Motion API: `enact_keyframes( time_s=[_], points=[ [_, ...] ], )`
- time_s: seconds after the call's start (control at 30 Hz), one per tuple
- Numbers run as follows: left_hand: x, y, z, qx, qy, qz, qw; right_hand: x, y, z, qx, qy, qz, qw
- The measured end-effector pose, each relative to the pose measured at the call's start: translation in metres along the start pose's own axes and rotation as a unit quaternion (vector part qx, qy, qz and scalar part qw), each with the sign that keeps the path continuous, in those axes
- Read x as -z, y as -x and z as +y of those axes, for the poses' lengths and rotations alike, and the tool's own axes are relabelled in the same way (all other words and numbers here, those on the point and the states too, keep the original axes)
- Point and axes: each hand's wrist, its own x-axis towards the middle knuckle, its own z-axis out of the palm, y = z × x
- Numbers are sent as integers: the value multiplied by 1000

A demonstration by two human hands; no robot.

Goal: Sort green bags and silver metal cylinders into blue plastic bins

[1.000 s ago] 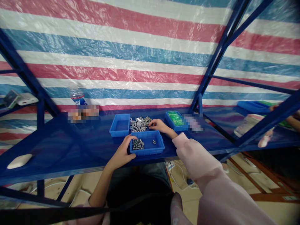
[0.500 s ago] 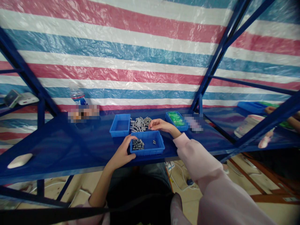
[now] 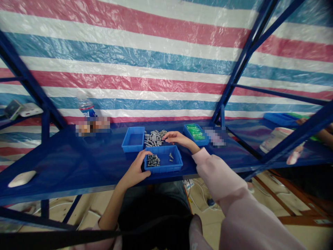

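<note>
My left hand [image 3: 135,170] grips the left end of the near blue bin [image 3: 166,169], its fingers over the rim and its thumb low on the front side. A heap of small dark screws [image 3: 153,160] lies in the bin's left part, and a few loose screws [image 3: 171,157] lie in its right part. My right hand [image 3: 178,138] is at the right edge of a pile of short silvery metal cylinders [image 3: 154,139] on the table behind the bin. Its fingertips are closed together; what they hold, if anything, is too small to make out.
An unfilled blue bin [image 3: 133,139] stands left of the pile. To the right is a blue bin of green packets [image 3: 195,132]. A bottle [image 3: 87,107] and a white mouse [image 3: 22,178] are on the left. Blue frame posts [image 3: 234,73] flank the table; another person's hand shows far right.
My right hand has shifted slightly left, closer into the pile. The loose screws in the bin's right part lie more spread out, apparently with one added. My left hand has stayed put.
</note>
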Motion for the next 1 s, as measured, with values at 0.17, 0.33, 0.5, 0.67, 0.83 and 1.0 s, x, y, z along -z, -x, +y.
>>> enact_keyframes(
  time_s=[0.17, 0.33, 0.5, 0.67, 0.83, 1.0],
  points=[
    [0, 0, 0, 3, -1, 3, 1000, 1, -9, 22, 60, 193, 75, 976],
    [0, 1, 0, 4, 0, -2, 1000, 3, -11, 32, 99, 257, 66, 959],
    [0, 1, 1, 3, 1, 1, 1000, 3, -11, 34, 103, 251, 49, 961],
    [0, 0, 1, 8, 1, 5, 1000, 4, -11, 37, 76, 283, 71, 953],
    [0, 0, 1, 6, -1, 3, 1000, 5, -11, 34, 62, 287, 115, 949],
    [0, 0, 1, 9, -1, 2, 1000, 4, -11, 30, 47, 262, 114, 957]
  ],
)
